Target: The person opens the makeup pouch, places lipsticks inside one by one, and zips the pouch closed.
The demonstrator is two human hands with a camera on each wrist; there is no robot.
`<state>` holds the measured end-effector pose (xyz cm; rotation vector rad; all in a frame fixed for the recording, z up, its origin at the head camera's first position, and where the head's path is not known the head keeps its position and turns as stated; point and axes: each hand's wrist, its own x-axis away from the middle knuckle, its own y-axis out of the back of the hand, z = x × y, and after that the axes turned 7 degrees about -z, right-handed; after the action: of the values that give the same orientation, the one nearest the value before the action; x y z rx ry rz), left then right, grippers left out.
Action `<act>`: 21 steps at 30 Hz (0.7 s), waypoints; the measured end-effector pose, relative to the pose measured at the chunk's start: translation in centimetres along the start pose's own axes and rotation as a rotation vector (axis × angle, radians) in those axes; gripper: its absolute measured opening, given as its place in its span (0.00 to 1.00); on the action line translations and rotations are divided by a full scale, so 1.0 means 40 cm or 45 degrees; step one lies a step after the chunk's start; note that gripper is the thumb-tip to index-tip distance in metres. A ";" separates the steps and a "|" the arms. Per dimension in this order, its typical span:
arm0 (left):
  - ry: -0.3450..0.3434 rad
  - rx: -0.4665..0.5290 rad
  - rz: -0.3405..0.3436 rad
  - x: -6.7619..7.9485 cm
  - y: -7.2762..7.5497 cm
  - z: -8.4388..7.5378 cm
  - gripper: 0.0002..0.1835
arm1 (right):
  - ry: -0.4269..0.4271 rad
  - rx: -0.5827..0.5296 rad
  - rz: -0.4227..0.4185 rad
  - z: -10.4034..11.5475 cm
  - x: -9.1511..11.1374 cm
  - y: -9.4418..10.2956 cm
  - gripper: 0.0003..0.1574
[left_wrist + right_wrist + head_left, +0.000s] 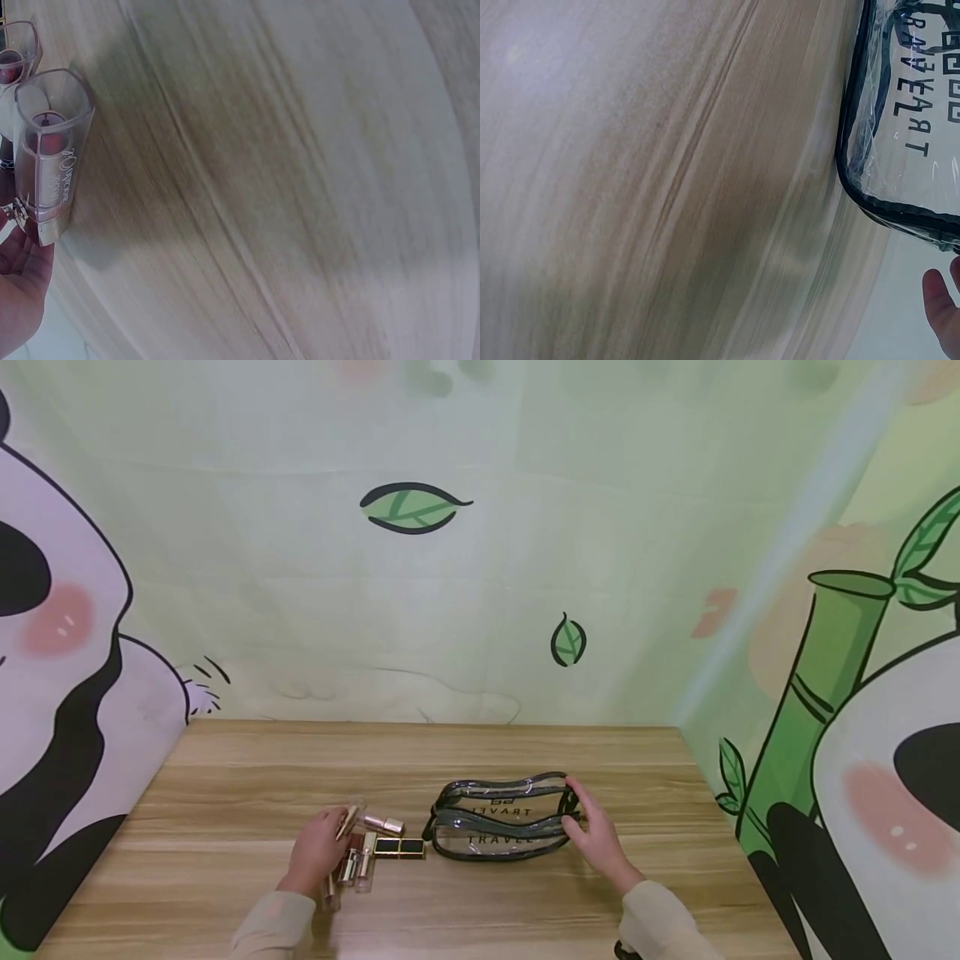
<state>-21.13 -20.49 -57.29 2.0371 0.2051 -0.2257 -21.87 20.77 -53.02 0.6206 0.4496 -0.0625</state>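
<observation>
In the head view my left hand (pixel 317 852) pinches a slim gold lipstick tube (pixel 347 822) over a cluster of lipsticks on the table. Around it lie a pinkish-gold lipstick (pixel 382 823), a black and gold lipstick (pixel 400 848) and clear-capped lipsticks (pixel 364 865). A clear-capped lipstick (pixel 52 165) fills the left of the left wrist view, close to the fingertips (pixel 36 262). My right hand (pixel 602 845) holds the right end of a clear, black-edged travel pouch (pixel 491 843), thumb in front and fingers behind. In the right wrist view the pouch (pixel 900 180) hides part of that hand.
The wood-grain table (pixel 525 910) runs back to a printed cloth backdrop (pixel 480 610) with leaves, bamboo and pandas. The pouch stands just right of the black and gold lipstick. A small dark object (pixel 626 952) shows by the right sleeve.
</observation>
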 end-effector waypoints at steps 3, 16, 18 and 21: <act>0.006 -0.009 0.006 -0.001 -0.003 0.002 0.22 | 0.006 0.001 -0.002 -0.002 -0.001 -0.002 0.36; -0.019 -0.003 -0.073 0.003 -0.008 0.000 0.21 | 0.026 0.004 -0.013 0.020 0.000 0.004 0.35; -0.024 0.005 -0.087 0.002 -0.006 -0.002 0.21 | 0.024 0.011 -0.013 0.021 0.001 0.005 0.35; -0.014 0.022 -0.088 0.000 -0.003 -0.006 0.21 | 0.006 0.018 -0.005 0.024 0.002 0.006 0.35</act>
<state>-21.16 -20.22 -57.29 2.0474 0.2678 -0.2824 -21.38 20.43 -52.21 0.6336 0.4554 -0.0683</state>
